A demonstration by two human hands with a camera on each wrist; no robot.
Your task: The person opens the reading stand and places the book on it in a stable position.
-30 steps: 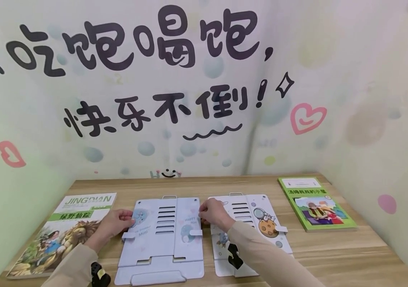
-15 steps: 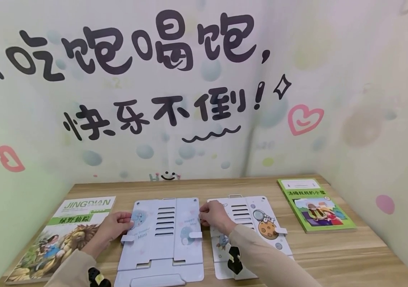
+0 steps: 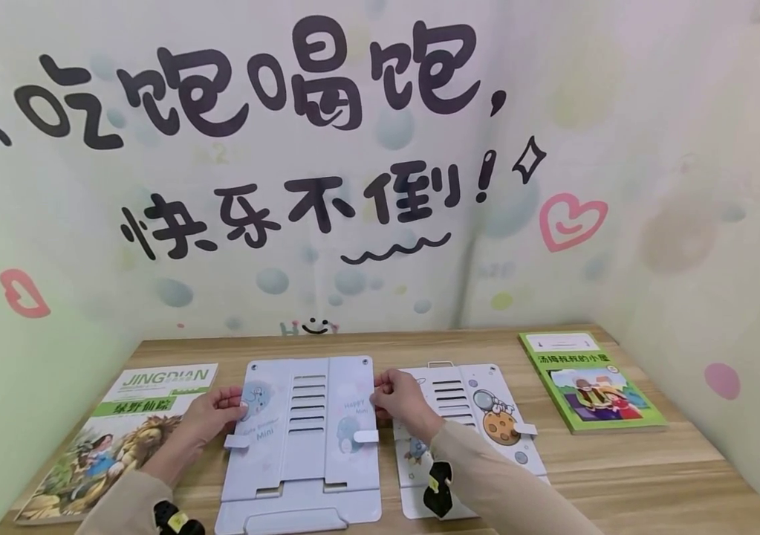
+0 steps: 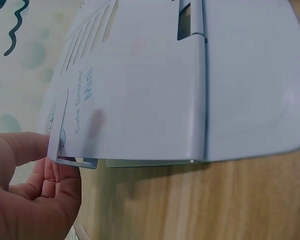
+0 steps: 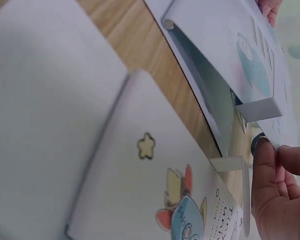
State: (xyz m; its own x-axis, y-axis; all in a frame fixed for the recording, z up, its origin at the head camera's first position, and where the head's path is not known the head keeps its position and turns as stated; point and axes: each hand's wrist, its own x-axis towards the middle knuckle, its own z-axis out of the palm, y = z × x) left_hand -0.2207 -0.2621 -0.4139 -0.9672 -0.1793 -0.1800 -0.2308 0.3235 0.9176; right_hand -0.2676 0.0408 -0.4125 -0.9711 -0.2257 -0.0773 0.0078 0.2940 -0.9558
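A pale blue folding book stand with dinosaur prints lies in front of me, its upper panel raised at the far end. My left hand pinches the panel's left edge; in the left wrist view, its thumb is on the front and its fingers are behind. On the opposite edge my right hand pinches between thumb and fingers. The right wrist view shows a gap between the lifted panel and its base. A second white book stand, with space prints, lies flat under my right forearm.
A book with a lion cover lies at the left, partly behind my left forearm. At the far right lies a green book. A printed curtain hangs behind the wooden table.
The upper panel of the pale blue stand has tilted up at its far end, with both hands at its edges. The second stand and the books stay in place.
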